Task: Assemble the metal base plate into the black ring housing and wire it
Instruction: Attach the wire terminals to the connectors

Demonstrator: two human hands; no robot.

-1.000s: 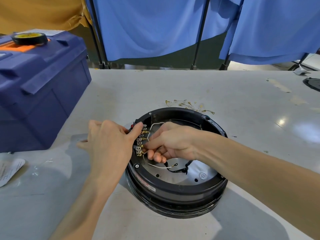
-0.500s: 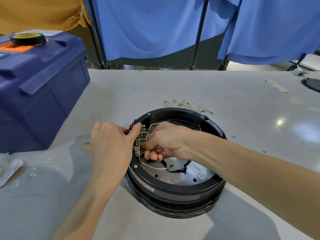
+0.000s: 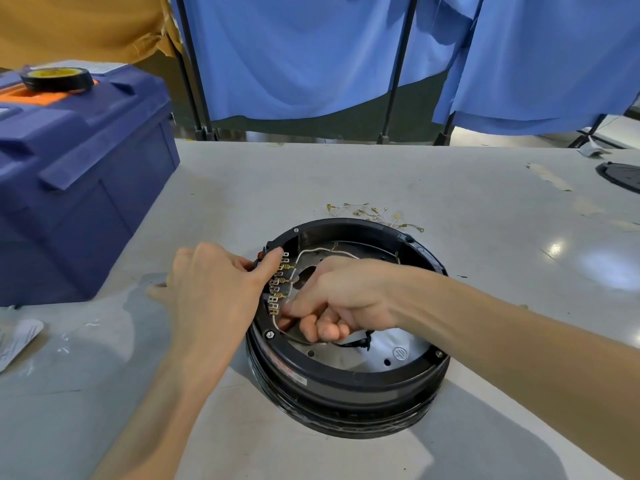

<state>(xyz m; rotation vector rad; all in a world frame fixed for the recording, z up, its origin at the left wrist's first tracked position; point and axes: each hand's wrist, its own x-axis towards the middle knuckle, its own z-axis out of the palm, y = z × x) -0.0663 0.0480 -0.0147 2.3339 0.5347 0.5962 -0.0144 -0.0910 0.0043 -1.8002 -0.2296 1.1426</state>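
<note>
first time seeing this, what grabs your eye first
The black ring housing front and centre, with the metal base plate inside it. The left hand grips its left rim beside a row of terminals while the right hand pinches a white wire there. A blue toolbox sits far left, a tape roll on its lid.

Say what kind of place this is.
Probably a workshop assembly bench: a blue toolbox with a tape roll on it, loose wire terminals by the black ring housing, blue cloth screens behind.
</note>
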